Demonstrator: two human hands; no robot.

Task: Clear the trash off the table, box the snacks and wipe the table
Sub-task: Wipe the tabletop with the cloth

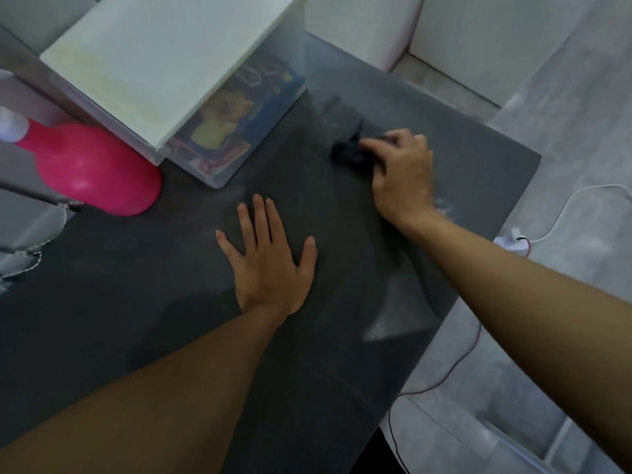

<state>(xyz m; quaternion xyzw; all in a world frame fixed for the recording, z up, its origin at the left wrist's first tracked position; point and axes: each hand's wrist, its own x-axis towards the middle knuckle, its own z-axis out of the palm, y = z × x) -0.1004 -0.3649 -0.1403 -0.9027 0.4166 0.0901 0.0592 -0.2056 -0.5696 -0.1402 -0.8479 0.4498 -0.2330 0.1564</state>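
My right hand [402, 169] grips a dark crumpled cloth [349, 152] and holds it down on the dark grey table [136, 285] toward the far right. Pale streaks show on the tabletop around the cloth. My left hand [270, 261] lies flat on the table's middle, fingers spread and straight, holding nothing. A clear storage box [219, 131] with a white lid stands at the far left; colourful snack packets show through its wall.
A pink spray bottle [92, 169] with a white top stands at the left, next to the box. The table's right edge runs diagonally near my right forearm. White and red cables [561, 213] lie on the grey floor beyond it.
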